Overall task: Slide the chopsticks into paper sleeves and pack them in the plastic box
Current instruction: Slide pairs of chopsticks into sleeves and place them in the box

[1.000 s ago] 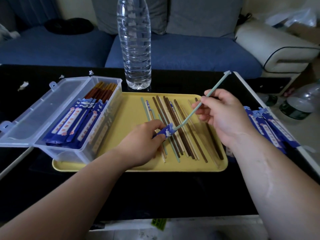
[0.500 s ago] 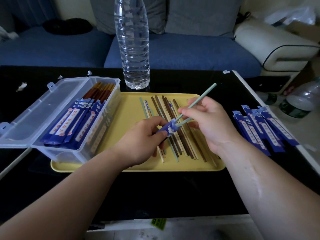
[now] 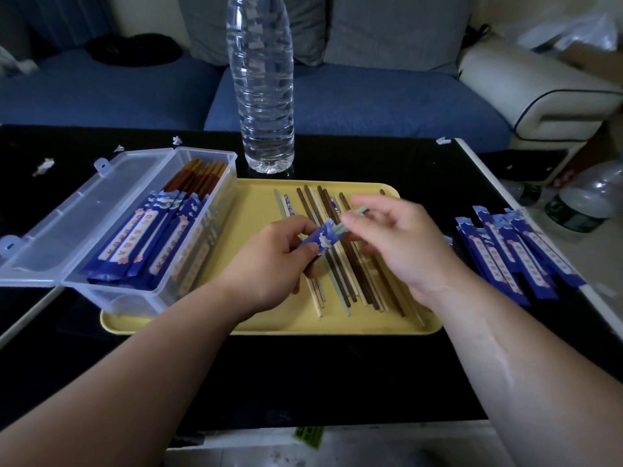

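Left hand (image 3: 269,261) grips the sleeve (image 3: 322,238); right hand (image 3: 401,244) pinches green chopsticks (image 3: 360,210) protruding from it.

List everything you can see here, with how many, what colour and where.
Box: one, clear, lid open, tray's left end.
Sleeved chopsticks: several, blue sleeves, in the box.
Tray: one, yellow, on the table.
Loose chopsticks: many, brown, pale, green, on the tray.
Empty sleeves: a pile, blue, right of the tray.
Bottle: one, clear, behind the tray.
Table: one, black.
Sofa: one, blue, behind the table.
Left hand: holds a blue sleeve over the tray.
Right hand: pinches green chopsticks at that sleeve's mouth.
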